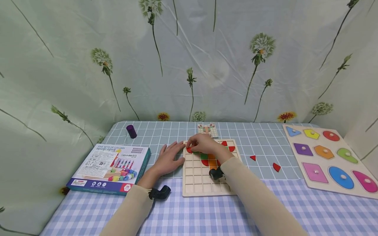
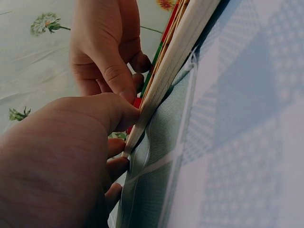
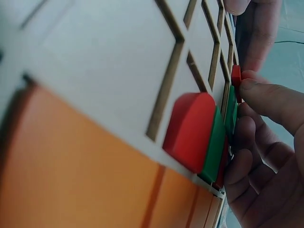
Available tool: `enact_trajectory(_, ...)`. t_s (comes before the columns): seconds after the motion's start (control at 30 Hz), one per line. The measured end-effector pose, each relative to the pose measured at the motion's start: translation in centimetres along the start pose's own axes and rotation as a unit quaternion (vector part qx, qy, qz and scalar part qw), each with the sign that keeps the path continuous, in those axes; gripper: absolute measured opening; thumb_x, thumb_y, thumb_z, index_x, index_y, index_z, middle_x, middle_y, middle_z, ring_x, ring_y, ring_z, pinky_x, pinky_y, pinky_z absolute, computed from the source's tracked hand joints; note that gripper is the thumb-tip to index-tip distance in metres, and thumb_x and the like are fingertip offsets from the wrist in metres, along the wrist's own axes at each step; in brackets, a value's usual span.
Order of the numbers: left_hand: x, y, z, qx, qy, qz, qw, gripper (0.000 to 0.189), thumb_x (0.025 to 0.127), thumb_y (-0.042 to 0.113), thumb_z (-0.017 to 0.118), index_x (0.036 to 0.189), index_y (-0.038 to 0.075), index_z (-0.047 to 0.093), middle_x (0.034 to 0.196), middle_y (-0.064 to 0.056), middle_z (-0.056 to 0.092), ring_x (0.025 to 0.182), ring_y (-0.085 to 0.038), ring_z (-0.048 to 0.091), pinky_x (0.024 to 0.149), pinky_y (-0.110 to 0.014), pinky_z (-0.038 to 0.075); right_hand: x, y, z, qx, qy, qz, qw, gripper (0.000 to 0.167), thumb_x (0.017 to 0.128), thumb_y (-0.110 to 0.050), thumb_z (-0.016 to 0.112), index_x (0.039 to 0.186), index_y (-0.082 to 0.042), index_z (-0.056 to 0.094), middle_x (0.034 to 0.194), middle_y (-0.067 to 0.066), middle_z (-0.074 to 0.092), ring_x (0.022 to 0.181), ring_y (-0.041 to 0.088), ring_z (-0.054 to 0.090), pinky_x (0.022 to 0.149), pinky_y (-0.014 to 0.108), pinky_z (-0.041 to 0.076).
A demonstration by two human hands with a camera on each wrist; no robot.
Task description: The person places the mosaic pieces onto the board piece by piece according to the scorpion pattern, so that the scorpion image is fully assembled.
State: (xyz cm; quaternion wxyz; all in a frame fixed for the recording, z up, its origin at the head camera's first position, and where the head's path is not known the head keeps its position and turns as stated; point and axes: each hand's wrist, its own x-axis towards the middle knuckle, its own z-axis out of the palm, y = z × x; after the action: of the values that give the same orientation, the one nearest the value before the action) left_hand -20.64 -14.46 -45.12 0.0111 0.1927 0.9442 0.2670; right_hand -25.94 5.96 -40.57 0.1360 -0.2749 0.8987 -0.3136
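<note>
A wooden grid board (image 1: 193, 189) lies on the table, its upper cells holding red, green and orange pieces. Over its far left corner, my right hand (image 1: 203, 143) pinches a small red piece (image 3: 236, 76) between thumb and fingers, right at the board's surface. Beside the left edge, my left hand (image 1: 169, 159) rests with fingers extended and the thumb against the board's side. Further down the grid, a rounded red piece (image 3: 190, 128) sits by a green piece (image 3: 211, 147) and orange pieces (image 3: 85, 175). A small pattern card (image 1: 213, 130) lies behind the board, partly hidden by my right hand.
Two loose red pieces, a small triangle (image 1: 253, 158) and a quarter-round (image 1: 276, 167), lie right of the board. A shape puzzle board (image 1: 301, 160) stands far right. At left are a boxed bead set (image 1: 98, 164) and a purple cylinder (image 1: 131, 131).
</note>
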Motion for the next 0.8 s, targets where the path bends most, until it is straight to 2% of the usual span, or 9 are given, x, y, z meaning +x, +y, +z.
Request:
enact_trajectory(0.2, -0.04, -0.04, -0.04, -0.004, 0.0, 0.001, 1.0, 0.059, 0.096, 0.031, 0.058, 0.151, 0.014, 0.044, 0.161, -0.006, 0.038, 0.154, -0.032, 0.025, 0.123, -0.063, 0.005, 0.15, -0.11, 0.02, -0.015, -0.001, -0.008, 0.9999, 0.014, 0.094, -0.01, 0.068, 0.105, -0.014, 0.076, 0.09, 0.002, 0.066, 0.081, 0.015, 0.054, 0.074, 0.024, 0.048)
enact_trajectory(0.4, -0.01, -0.06, 0.01, -0.004, -0.001, 0.004, 1.0, 0.059, 0.096, 0.031, 0.058, 0.151, 0.015, 0.044, 0.162, -0.006, 0.037, 0.154, -0.032, 0.025, 0.123, -0.063, 0.005, 0.21, -0.13, 0.14, -0.008, -0.001, 0.003, 1.0, 0.015, 0.093, -0.008, 0.068, 0.106, -0.012, 0.074, 0.093, 0.003, 0.068, 0.085, 0.016, 0.056, 0.082, 0.026, 0.051)
enact_trajectory(0.8, 0.06, -0.14, 0.04, -0.002, 0.001, 0.005, 1.0, 0.059, 0.096, 0.031, 0.058, 0.15, 0.014, 0.046, 0.161, -0.006, 0.038, 0.154, -0.032, 0.025, 0.123, -0.063, 0.005, 0.36, -0.16, 0.29, -0.019, -0.013, 0.018, 0.9996, 0.016, 0.092, -0.015, 0.072, 0.108, -0.015, 0.074, 0.095, 0.001, 0.068, 0.087, 0.015, 0.057, 0.083, 0.026, 0.052)
